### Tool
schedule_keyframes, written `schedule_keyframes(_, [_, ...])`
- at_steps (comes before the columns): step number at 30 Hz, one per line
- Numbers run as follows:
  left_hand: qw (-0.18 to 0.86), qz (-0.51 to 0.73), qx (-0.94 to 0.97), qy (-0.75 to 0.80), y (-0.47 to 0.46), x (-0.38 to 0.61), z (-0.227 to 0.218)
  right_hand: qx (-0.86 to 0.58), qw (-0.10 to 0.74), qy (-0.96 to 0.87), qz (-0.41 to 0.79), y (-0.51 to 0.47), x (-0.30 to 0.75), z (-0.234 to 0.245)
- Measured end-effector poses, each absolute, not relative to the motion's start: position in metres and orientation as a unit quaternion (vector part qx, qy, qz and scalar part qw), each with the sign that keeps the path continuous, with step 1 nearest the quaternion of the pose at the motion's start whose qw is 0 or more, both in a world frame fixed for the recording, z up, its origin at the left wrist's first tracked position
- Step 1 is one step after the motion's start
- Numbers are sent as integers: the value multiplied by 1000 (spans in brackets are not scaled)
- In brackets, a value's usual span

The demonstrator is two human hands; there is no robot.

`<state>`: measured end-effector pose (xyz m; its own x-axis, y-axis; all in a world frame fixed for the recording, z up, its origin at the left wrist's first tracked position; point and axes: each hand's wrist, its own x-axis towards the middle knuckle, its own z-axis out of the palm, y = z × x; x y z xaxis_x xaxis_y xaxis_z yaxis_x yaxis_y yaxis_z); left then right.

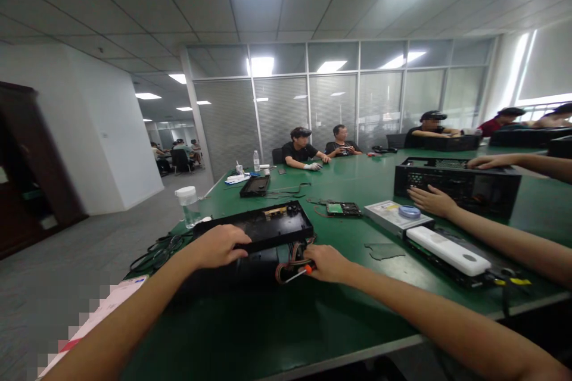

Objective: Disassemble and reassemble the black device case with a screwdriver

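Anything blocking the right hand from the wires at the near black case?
Nothing visible: the right hand is right at the wires. A screwdriver with a red-orange end juts out below, near the lower wire loop.

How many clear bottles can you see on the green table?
2: the white-lidded bottle past the left hand, and the water bottle farther back. Others may be hidden.

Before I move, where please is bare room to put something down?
Bare table lies between your black case and the near edge, and another patch between the hard drive and the large black case. Crowded: left, around the bottle and cables; right, around the silver drive and white box.
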<state>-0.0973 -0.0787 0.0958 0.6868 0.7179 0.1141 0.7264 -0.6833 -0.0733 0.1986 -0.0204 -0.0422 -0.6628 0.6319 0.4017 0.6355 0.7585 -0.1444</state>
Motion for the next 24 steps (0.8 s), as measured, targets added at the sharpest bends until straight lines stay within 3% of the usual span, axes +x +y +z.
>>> schedule_keyframes(5, [45,3,-915,-401,-128,-94,82,-336,223,-914,-43,33,182,-48])
schedule_keyframes(11, [1,41,-906,-422,-152,-94,43,-368,208,-899,-115,66,234,-58])
schedule_keyframes(14, [-18,61,-897,-437,-151,-94,23,-382,225,-893,-82,77,266,-57])
schedule_keyframes(20, [-98,110,-876,-459,-106,-77,30,-393,366,-843,24,83,269,-59])
schedule_keyframes(24, [-25,9,-934,-357,-58,-32,29,-361,334,-870,43,69,242,-61])
